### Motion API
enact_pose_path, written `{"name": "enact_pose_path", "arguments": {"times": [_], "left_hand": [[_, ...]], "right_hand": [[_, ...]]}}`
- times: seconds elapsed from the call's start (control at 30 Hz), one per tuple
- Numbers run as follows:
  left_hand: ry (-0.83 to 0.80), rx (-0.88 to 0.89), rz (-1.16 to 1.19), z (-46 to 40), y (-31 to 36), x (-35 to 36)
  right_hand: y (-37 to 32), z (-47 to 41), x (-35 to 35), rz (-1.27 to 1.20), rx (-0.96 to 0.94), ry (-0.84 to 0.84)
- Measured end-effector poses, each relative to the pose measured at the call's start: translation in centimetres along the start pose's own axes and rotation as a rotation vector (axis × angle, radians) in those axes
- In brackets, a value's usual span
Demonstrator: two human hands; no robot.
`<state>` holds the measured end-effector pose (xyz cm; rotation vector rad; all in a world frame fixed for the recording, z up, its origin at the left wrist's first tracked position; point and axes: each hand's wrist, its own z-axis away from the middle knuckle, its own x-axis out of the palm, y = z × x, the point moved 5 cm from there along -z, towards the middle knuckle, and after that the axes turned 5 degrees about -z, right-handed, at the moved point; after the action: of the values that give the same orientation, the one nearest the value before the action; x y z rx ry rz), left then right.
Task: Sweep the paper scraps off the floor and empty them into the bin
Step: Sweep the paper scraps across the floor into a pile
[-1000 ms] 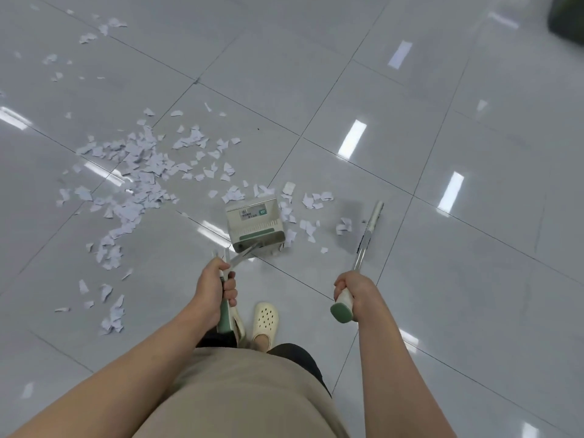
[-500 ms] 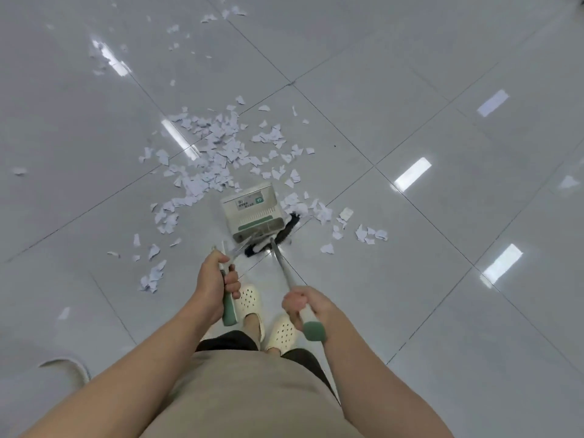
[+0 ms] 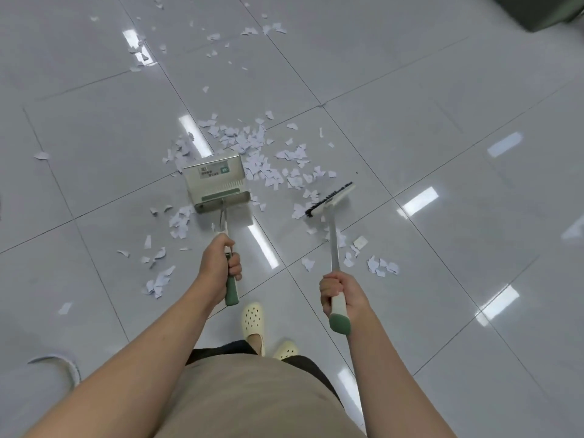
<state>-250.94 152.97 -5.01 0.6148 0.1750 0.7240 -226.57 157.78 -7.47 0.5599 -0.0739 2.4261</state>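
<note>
The left hand [image 3: 221,263] is wrapped round the green-sleeved handle of a long-handled, box-shaped pale metal dustpan [image 3: 216,183], which sits on the glossy grey tiled floor [image 3: 426,137] ahead of the person with its back panel and printed label facing up. The right hand [image 3: 343,294] is clenched round the white and green grip of a slim metal-shafted broom [image 3: 331,229], whose narrow white head with short black bristles [image 3: 330,197] lies well to the right of the pan. The torn white paper scraps [image 3: 252,153] lie mostly in a dense patch just beyond and right of the pan, between it and the bristles, with looser drifts near left, near right by the broom shaft, and far up the tiles. To do this stroke well, I judge the pan's open lip should be pressed flat to the tile and turned toward the heap, then the bristles drawn leftward in short, low strokes so the scraps slide in and do not flutter. The scraps look thin, light and ragged-edged; on so smooth and reflective a tile they will probably skate easily and could slip under a raised lip. A dark bin-like corner [image 3: 537,11] shows at far right, though I cannot tell for certain what it is.
</note>
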Motion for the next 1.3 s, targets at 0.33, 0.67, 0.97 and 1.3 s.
{"name": "enact_pose_path", "arguments": {"times": [0.33,0.67,0.97,1.3], "left_hand": [[-0.007,-0.168,0.04,-0.7,-3.5,3.8],[0.023,-0.235,-0.036,0.2,-7.3,8.6],[0.172,-0.199,0.119,2.3,-9.7,12.2],[0.269,-0.128,0.161,3.6,-10.7,16.2]], "right_hand": [[-6.1,4.1,-6.2,0.064,-0.301,0.349],[-13.5,5.5,-14.0,0.226,-0.179,0.503],[-19.7,3.3,-9.8,0.231,0.154,0.217],[-23.1,3.8,-1.4,0.221,0.083,0.069]]}}
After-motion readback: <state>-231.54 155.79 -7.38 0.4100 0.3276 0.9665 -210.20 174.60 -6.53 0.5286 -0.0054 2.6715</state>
